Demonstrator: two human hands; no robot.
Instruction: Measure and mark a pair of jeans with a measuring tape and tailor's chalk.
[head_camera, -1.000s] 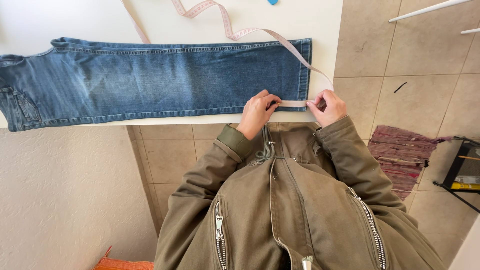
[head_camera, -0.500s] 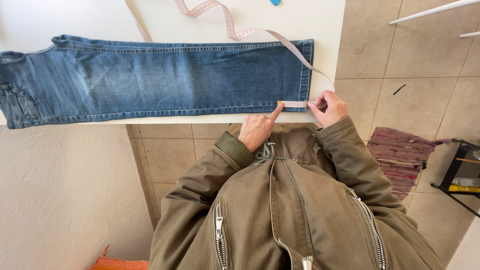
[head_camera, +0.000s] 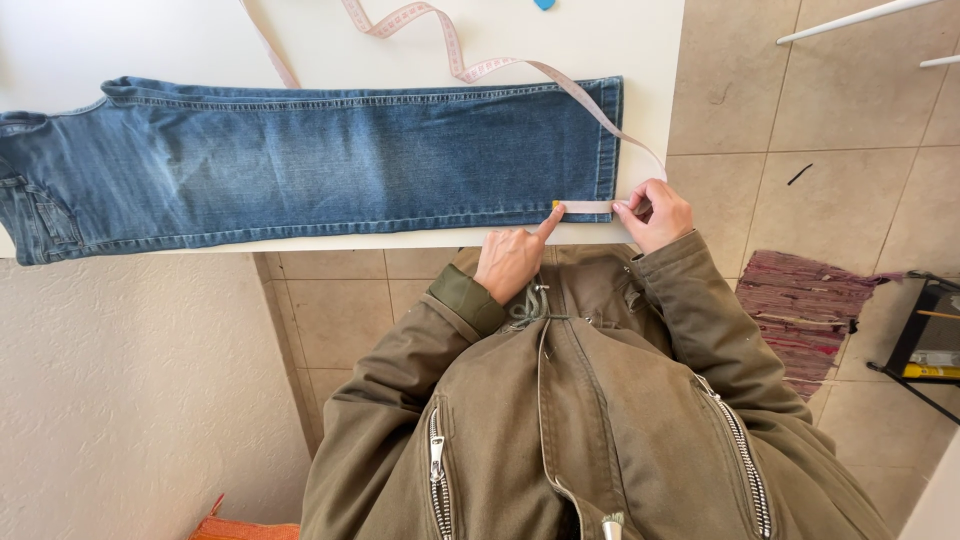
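Denim: jeans (head_camera: 330, 160) flat on white table (head_camera: 150, 40), hem at your right.
Left hand (head_camera: 512, 262): forefinger presses tape (head_camera: 585, 207) end.
Right hand (head_camera: 655, 213): pinches tape at hem.

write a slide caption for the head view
Left hand pins the tape measure end on the jeans hem; right hand holds it at the table edge.

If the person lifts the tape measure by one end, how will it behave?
The tape measure would likely hang limp: it lies in loose curls on the table. It looks thin and light, so it probably slides easily over the jeans unless the right hand and left hand pin it.
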